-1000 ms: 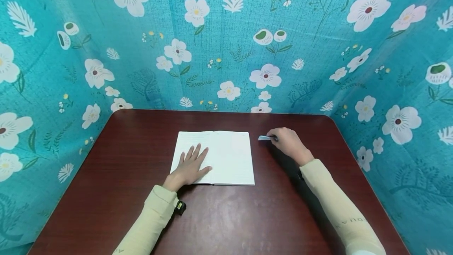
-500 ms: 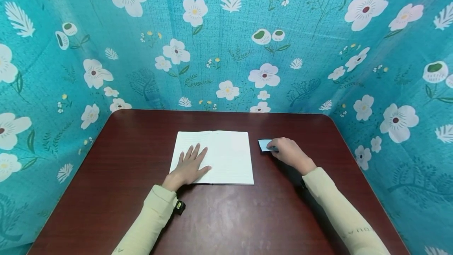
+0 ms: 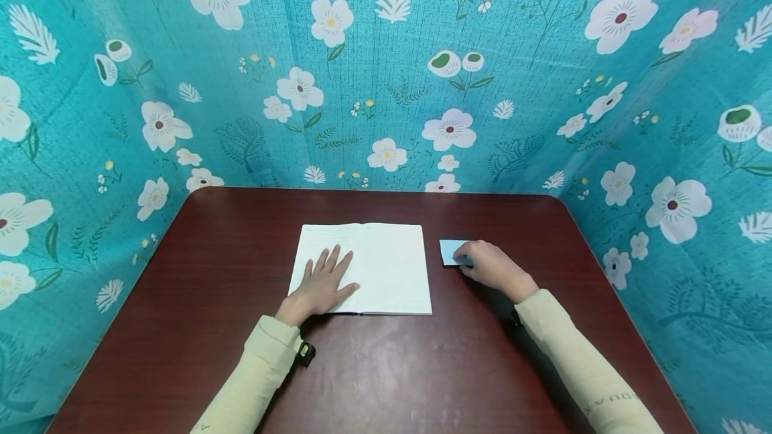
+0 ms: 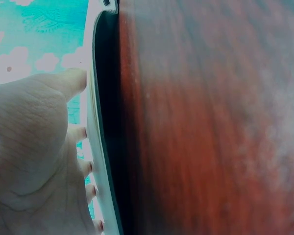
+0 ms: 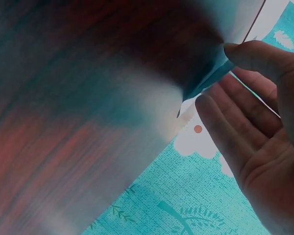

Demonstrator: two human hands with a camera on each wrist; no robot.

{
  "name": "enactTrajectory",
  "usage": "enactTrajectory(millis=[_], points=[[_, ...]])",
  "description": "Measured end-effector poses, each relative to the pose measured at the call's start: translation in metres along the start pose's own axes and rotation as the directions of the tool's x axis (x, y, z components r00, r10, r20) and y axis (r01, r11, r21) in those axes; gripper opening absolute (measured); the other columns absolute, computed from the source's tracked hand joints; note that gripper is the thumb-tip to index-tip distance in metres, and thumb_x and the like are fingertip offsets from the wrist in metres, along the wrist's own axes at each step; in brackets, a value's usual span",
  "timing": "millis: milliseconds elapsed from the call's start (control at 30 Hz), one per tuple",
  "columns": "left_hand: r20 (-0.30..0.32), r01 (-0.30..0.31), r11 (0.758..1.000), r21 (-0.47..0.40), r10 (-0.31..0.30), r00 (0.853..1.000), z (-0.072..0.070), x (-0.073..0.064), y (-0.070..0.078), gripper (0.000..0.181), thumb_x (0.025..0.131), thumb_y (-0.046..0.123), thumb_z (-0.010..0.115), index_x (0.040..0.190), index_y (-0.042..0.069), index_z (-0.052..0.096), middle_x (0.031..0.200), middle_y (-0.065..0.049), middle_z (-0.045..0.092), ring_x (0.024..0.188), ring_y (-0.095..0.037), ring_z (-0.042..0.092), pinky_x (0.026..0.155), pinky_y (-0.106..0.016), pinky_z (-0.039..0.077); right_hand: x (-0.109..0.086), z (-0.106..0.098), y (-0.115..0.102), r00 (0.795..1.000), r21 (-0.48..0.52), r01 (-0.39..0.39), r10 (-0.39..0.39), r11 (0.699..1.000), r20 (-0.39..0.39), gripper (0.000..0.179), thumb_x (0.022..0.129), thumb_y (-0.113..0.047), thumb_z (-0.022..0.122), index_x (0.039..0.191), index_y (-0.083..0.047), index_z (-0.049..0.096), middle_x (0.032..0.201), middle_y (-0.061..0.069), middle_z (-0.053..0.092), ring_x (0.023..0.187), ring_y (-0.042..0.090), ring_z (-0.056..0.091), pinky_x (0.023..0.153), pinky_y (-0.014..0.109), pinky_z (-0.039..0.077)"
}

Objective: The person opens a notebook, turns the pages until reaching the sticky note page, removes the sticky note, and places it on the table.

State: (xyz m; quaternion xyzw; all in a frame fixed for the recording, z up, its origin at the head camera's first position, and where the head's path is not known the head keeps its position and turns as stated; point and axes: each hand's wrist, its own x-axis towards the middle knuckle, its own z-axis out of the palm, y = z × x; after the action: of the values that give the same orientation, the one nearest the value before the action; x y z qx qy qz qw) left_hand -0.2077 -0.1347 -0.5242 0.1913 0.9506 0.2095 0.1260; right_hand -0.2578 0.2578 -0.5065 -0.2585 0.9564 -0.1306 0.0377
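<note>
An open notebook (image 3: 395,273) with ruled white pages lies on the table. My left hand (image 3: 319,288) rests flat on its left page, fingers spread. From the left wrist, the palm (image 4: 29,137) shows beside the notebook's page edge (image 4: 99,156). To the right of the notebook, my right hand (image 3: 496,266) pinches a light blue square of sticky note paper (image 3: 449,248) by its right side. In the right wrist view the thumb is on one side of the blue paper (image 5: 213,76) and fingers are on the other; part of it is hidden behind them.
The dark red-brown wooden table (image 3: 386,374) has rounded far corners. A teal flowered curtain (image 3: 362,86) hangs behind it and along both sides. A small black device (image 3: 306,353) is worn at the left wrist.
My right hand has brought the blue paper a little nearer to me and turned it from nearly edge-on to flatter, so more of its face shows. The left hand stays put.
</note>
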Motion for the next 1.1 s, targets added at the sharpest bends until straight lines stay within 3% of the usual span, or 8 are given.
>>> enactTrajectory(millis=[167, 500, 800, 1100], points=[[0.012, 0.011, 1.0, 0.005, -0.011, 1.0, -0.001, 0.0, 0.001, 0.074, 0.106, 0.048, 0.045, 0.164, 0.013, 0.017, 0.17, -0.019, 0.002, 0.156, -0.043, -0.001, 0.12, -0.068, 0.001, -0.001, 0.0, 0.001, 1.0, 0.028, 0.013, -0.013, 1.0, 0.003, 0.023, 0.086, -0.008, 0.081, 0.109, -0.008, 0.078, 0.101, 0.004, 0.075, 0.09, 0.015, 0.066, 0.085, 0.041, 0.06], [0.01, 0.014, 1.0, 0.01, -0.014, 1.0, -0.005, -0.002, 0.004, 0.073, 0.106, 0.046, 0.047, 0.164, 0.012, 0.018, 0.17, -0.02, 0.003, 0.156, -0.044, 0.0, 0.12, -0.068, 0.002, 0.001, -0.003, -0.002, 1.0, 0.027, -0.006, 0.006, 1.0, -0.004, 0.023, 0.088, -0.012, 0.08, 0.11, -0.007, 0.077, 0.104, 0.006, 0.075, 0.094, 0.018, 0.068, 0.087, 0.043, 0.06], [-0.01, 0.001, 1.0, 0.005, -0.001, 1.0, -0.006, -0.001, 0.002, 0.074, 0.105, 0.048, 0.048, 0.164, 0.013, 0.02, 0.17, -0.02, 0.005, 0.156, -0.044, 0.003, 0.12, -0.068, 0.005, 0.001, -0.008, -0.005, 0.999, -0.011, -0.024, 0.024, 1.0, -0.025, 0.029, 0.093, -0.021, 0.075, 0.116, -0.005, 0.075, 0.111, 0.009, 0.075, 0.103, 0.024, 0.068, 0.092, 0.046, 0.058], [-0.07, -0.04, 0.999, 0.026, 0.042, 0.997, -0.01, -0.004, 0.004, 0.069, 0.106, 0.043, 0.05, 0.162, 0.01, 0.027, 0.17, -0.02, 0.009, 0.155, -0.045, 0.006, 0.12, -0.069, 0.008, -0.001, -0.01, -0.002, 0.998, 0.003, -0.027, 0.027, 1.0, -0.06, 0.034, 0.093, -0.023, 0.075, 0.121, -0.004, 0.073, 0.115, 0.01, 0.073, 0.106, 0.025, 0.066, 0.092, 0.046, 0.058]])
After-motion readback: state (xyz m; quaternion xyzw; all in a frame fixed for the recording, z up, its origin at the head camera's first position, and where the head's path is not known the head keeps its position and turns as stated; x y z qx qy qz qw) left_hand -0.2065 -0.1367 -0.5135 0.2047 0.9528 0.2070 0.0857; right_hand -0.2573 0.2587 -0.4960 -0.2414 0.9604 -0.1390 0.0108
